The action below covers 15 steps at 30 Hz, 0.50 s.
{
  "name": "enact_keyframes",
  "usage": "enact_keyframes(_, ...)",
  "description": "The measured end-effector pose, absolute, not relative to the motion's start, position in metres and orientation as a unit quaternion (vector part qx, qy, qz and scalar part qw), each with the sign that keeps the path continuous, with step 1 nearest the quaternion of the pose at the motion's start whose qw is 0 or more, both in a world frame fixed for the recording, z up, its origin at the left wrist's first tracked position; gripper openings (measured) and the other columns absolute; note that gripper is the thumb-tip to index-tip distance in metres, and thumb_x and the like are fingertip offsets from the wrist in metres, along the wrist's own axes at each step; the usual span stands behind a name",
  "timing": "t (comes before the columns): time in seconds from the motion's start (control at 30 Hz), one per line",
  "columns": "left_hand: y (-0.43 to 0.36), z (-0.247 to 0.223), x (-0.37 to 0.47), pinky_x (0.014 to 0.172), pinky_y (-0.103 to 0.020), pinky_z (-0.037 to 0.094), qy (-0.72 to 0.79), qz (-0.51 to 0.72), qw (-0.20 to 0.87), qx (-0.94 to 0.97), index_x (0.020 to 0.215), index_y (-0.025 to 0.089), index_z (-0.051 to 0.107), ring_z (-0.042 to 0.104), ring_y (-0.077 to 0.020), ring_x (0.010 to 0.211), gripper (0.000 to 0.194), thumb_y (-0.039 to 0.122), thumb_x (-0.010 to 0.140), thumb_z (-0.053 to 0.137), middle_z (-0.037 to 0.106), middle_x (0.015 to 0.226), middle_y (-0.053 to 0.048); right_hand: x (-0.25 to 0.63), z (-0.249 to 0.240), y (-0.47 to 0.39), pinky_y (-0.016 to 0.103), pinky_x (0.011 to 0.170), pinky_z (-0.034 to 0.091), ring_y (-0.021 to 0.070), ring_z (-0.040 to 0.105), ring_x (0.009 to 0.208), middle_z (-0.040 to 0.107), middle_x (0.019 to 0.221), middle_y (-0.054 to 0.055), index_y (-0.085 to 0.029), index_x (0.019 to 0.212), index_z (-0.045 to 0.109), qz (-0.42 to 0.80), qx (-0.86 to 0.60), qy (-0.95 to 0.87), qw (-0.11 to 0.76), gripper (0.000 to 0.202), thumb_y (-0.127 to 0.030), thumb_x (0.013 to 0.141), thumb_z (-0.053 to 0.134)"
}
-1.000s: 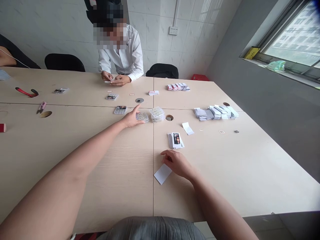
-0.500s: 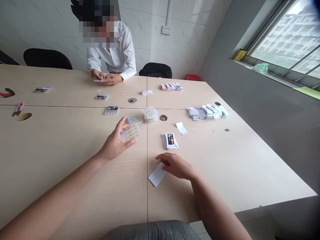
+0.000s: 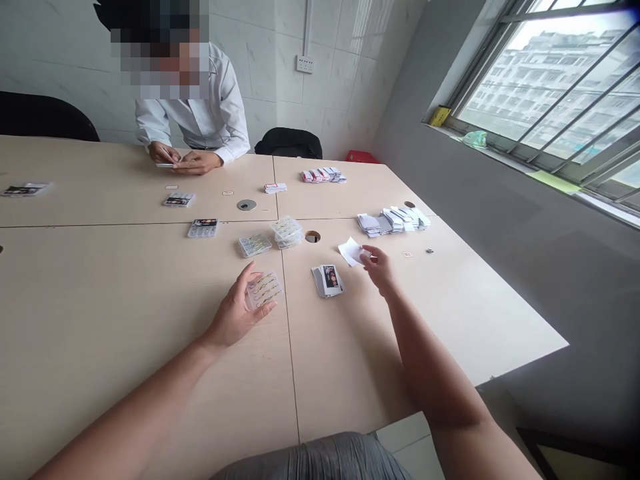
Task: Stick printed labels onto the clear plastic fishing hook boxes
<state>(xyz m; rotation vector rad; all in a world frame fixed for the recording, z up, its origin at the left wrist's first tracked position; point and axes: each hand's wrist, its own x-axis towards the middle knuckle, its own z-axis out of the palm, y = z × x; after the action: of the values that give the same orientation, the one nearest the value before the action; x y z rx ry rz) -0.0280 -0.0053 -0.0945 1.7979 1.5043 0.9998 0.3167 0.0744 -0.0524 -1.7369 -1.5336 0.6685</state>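
Note:
My left hand grips a clear plastic case by its edges, thumb on the near side and fingers behind. Rows of small yellowish, hook-like pieces show through it. Farther right, my right hand pinches a white paper card at the creased white paper; the fingers partly hide where the two overlap. Between the hands lies a small stack of cards, the top one with a dark printed picture. Beyond my left hand are another clear case and a stack of clear cases.
A long row of white folded papers lies at the right, with red-edged cards behind. Cases with dark labels sit to the left. Across the table a person in a white shirt handles something small. A cable hole opens mid-table.
My right hand has moved forward from the near table to the creased paper, and the white card has left its near spot. My left hand still holds the case. The view has turned right.

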Motion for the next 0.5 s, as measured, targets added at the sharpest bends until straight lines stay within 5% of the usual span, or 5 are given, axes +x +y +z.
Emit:
enact_keyframes(0.23,-0.008,-0.095,-0.028,0.101,-0.059,0.052,0.547,0.378,0.279,0.693,0.159,0.029,0.022,0.055,-0.0371,0.129,0.087,0.042,0.088,0.071,0.053,0.142,-0.016,0.305,-0.057,0.046,0.058,0.11,0.043,0.0318,0.052,0.133,0.05,0.149,0.011,-0.021,0.134,0.058,0.147,-0.681,-0.647,0.311,0.04,-0.033,0.097,0.065)
enact_keyframes(0.37,-0.021,-0.086,-0.015,0.108,-0.057,0.049,0.517,0.398,0.258,0.713,0.158,0.043,0.013,0.053,-0.0342,0.134,0.095,0.039,0.085,0.074,0.051,0.143,-0.011,0.282,-0.042,0.013,0.063,0.117,0.032,0.036,0.037,0.146,0.041,0.158,0.012,-0.024,0.142,0.052,0.173,-0.591,-0.732,0.291,0.051,-0.037,0.095,0.066)
enact_keyframes(0.5,-0.039,-0.052,0.0,0.108,-0.053,0.051,0.46,0.407,0.252,0.748,0.158,0.046,0.004,0.056,-0.0313,0.13,0.105,0.04,0.083,0.078,0.052,0.139,-0.01,0.265,-0.011,-0.017,0.052,0.12,0.037,0.032,0.027,0.154,0.036,0.163,0.013,-0.029,0.156,0.032,0.244,-0.449,-0.82,0.258,0.084,-0.057,0.087,0.07)
